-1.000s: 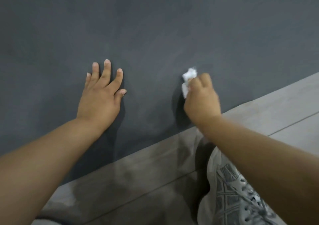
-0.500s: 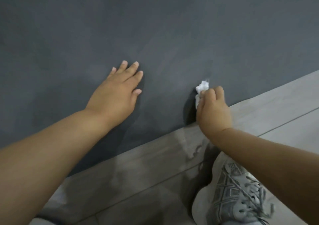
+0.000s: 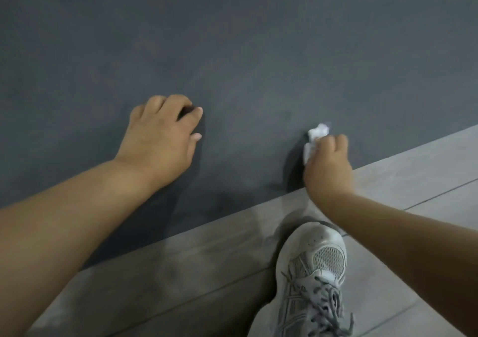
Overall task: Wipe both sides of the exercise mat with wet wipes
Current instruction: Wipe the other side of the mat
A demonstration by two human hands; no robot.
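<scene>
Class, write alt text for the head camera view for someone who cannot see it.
A person's right hand grips a crumpled white wet wipe against a dark grey exercise mat near its edge, while the left hand rests on the mat, fingers curled. A grey shoe stands on the floor beside the mat.

No readable text, numbers, brands or signs anywhere in the head view. The exercise mat (image 3: pixel 232 52) is plain dark grey with no print. The wet wipe (image 3: pixel 316 133) is blank white. The sneaker (image 3: pixel 310 267) has crossed side stripes only, with no legible lettering or logo word.
</scene>
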